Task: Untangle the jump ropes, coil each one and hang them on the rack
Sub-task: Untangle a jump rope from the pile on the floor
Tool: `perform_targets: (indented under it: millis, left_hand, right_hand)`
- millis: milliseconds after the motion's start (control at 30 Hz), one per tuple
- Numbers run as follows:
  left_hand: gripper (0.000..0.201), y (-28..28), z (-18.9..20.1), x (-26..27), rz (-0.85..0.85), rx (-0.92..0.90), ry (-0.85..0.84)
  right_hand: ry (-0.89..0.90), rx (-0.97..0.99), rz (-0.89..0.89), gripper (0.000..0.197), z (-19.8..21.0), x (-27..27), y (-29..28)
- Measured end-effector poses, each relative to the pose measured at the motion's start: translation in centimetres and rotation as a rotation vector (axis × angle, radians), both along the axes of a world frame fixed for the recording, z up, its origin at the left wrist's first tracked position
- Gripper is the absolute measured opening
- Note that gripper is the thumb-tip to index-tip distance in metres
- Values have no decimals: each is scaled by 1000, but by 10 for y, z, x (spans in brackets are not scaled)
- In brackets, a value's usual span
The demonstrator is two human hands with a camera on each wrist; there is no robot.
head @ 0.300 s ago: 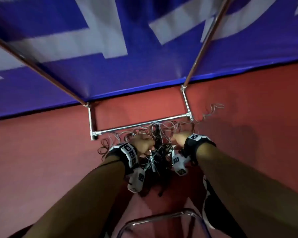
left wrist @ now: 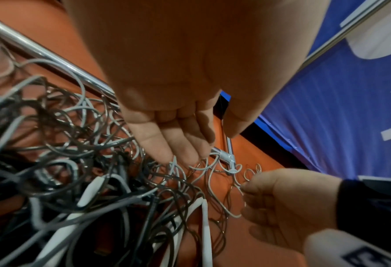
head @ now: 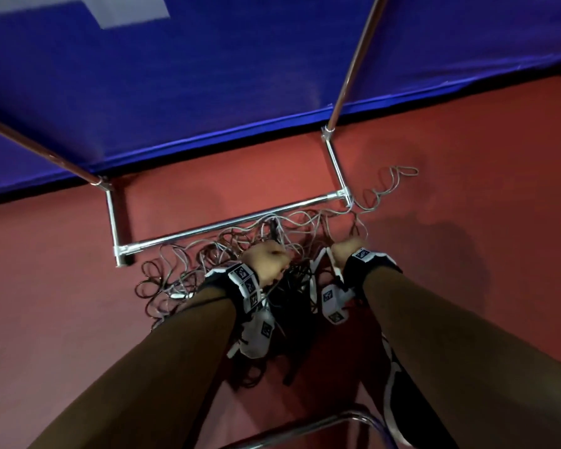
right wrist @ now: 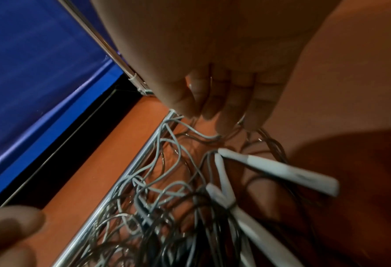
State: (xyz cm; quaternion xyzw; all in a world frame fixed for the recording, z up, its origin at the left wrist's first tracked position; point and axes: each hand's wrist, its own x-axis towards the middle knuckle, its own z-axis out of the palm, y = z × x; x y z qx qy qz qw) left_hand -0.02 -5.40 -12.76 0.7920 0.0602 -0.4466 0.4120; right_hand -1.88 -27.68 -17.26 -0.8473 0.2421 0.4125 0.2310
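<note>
The right hand (left wrist: 288,204) has its grip clenched on one thin grey cord (left wrist: 243,198), pinched between thumb and curled fingers just off the rack's (head: 240,218) corner joint. The left hand's (left wrist: 178,90) grip is released: fingers fairly straight, thumb apart, tips touching strands on top of the heap.

Since a moment ago little has shifted. Both hands sit almost where they were, the right a touch further toward the rack corner, so the hands stand slightly wider apart. No rope has come free. I judge the untangling barely begun, with one strand only singled out.

The jump ropes (head: 227,254) lie in one knotted mass on the red floor (head: 78,303), pressed against the rack's low bar, some loops trailing past its right corner. White handles (right wrist: 281,169) lie within the mass.

The bar and the blue padding (head: 208,76) close off the far side. The floor to the left and right looks open for drawing cord out. A metal tube (head: 305,426) and a shoe (head: 399,400) crowd the near side.
</note>
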Motion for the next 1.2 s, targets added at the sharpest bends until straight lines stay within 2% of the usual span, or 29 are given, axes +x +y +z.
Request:
perform_targets:
  millis: [67, 133, 167, 267, 300, 367, 433, 533, 600, 700, 833, 867, 900, 967, 1133, 1200]
  left_hand:
    - [15, -9, -11, 7, 11, -2, -74]
    - [13, -15, -17, 14, 22, 29, -162]
    - [12, -17, -21, 16, 32, 46, -204]
    - [8, -18, -32, 21, 50, 62, -233]
    - [6, -18, -35, 23, 39, 59, -224]
    - [5, -17, -42, 27, 30, 48, -195]
    - [11, -16, -42, 29, 18, 49, -173]
    - [7, -17, -39, 32, 35, 54, -148]
    - [7, -20, -36, 33, 79, 46, -135]
    - [5, -24, -25, 33, 164, 28, -120]
    - [2, -23, -18, 33, 200, -20, -122]
    - [5, -21, -19, 34, 222, -23, -112]
    - [7, -18, -18, 34, 242, -26, -109]
    - [9, -14, -11, 34, 232, -12, -105]
    - [11, -8, 24, 43, 214, -53, -127]
    - [12, -7, 41, 45, 239, -71, -139]
  right_hand:
    - [-153, -43, -208, 30, -17, 11, -11]
    - [-219, -42, -266, 36, -35, 23, -22]
    - [-224, -24, -278, 44, -40, 28, -25]
    - [-194, 72, -184, 80, -16, 43, -14]
    - [-173, 91, -157, 84, -17, 49, -13]
    - [-150, 105, -130, 83, -24, 56, -7]
    - [-109, 84, -107, 68, -19, 58, 1]
    - [-145, 116, -246, 49, -23, 57, 5]
    - [-158, 200, -290, 44, -26, 57, 13]
    - [-121, 306, -266, 45, -15, 59, 27]
    - [-100, 233, -186, 38, -25, 61, 26]
    - [-99, 244, -276, 35, -25, 61, 25]
    - [-125, 265, -304, 38, -24, 59, 25]
    - [-207, 222, -331, 58, -15, 55, 27]
    - [-404, 155, -126, 89, 24, 46, 48]
    - [-453, 192, -84, 90, 46, 43, 59]
